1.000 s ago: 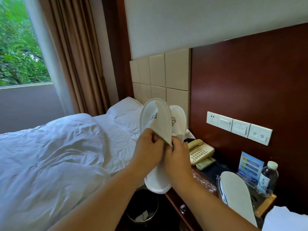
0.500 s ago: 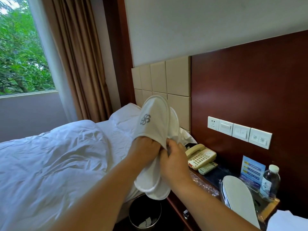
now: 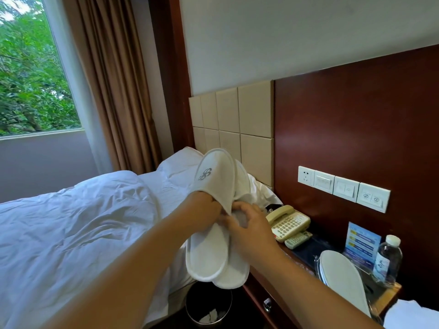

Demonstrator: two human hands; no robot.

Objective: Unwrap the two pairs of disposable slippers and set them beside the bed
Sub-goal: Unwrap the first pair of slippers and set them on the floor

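I hold a pair of white disposable slippers (image 3: 213, 210) upright in front of me, above the gap between bed and nightstand. The front slipper shows a grey embroidered logo on its toe cover; the second lies just behind it. My left hand (image 3: 204, 211) grips the front slipper at the edge of its toe cover. My right hand (image 3: 249, 224) pinches the slippers at mid-length from the right. A second pair of white slippers (image 3: 342, 279), soles up, leans on the nightstand at the lower right, with clear wrapping around its edge. The bed (image 3: 71, 233) with a white duvet lies at the left.
The dark wooden nightstand (image 3: 259, 283) carries a cream telephone (image 3: 288, 222), a remote control (image 3: 298, 239), a blue card (image 3: 361, 243) and a water bottle (image 3: 387, 260). A black waste bin (image 3: 209, 305) stands on the floor between bed and nightstand. Switches (image 3: 344, 187) sit on the wall panel.
The two slippers have come together, one now stacked behind the other, and sit a little lower in my hands. The logo of the front slipper has turned to face me.
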